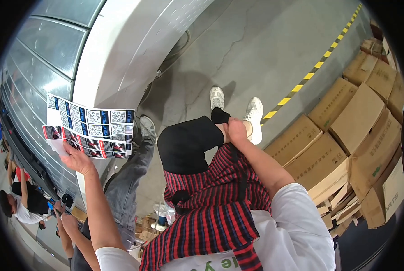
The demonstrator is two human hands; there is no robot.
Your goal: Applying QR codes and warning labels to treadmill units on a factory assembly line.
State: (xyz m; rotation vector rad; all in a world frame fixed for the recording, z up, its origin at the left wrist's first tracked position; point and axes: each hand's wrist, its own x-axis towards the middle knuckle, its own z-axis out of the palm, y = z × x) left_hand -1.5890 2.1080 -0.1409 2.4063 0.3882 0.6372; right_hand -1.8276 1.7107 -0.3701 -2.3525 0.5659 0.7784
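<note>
My left hand (78, 159) is closed on the lower edge of several printed label sheets (91, 131). The sheets are white with rows of square codes and blue, black and red blocks; they fan out slightly over the edge of the conveyor. My right hand (235, 131) is curled closed against my bare lower leg, just below the hem of my black trousers (184, 142). Whatever its fingers may grip is hidden. A red and black striped apron (211, 221) covers my lap.
A slatted metal conveyor (60, 49) with a white frame (120, 58) curves along the left. Close on my left is a co-worker's grey-jeaned leg (125, 189). Stacked cardboard boxes (317, 167) line the right, behind yellow and black floor tape (296, 88). Another person (26, 203) is at far left.
</note>
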